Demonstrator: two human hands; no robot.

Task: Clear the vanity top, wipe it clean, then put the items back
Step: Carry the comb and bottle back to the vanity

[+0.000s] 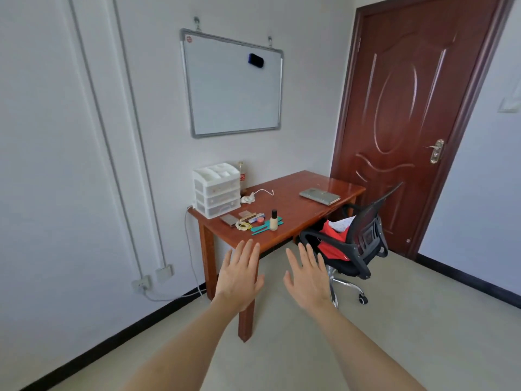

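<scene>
A red-brown wooden table stands against the far wall. On its left end sits a white drawer organiser with a bottle behind it. In front lie several small cosmetics, among them a foundation bottle, a teal nail file and a small dark case. A crumpled white cloth and a white cable lie mid-table. A grey notebook rests at the right. My left hand and my right hand are held out in front of me, fingers straight, holding nothing.
A black office chair with red and white clothing on its seat stands at the table's right. A whiteboard hangs above the table. A brown door is at the right. Wall sockets and cables sit low on the left.
</scene>
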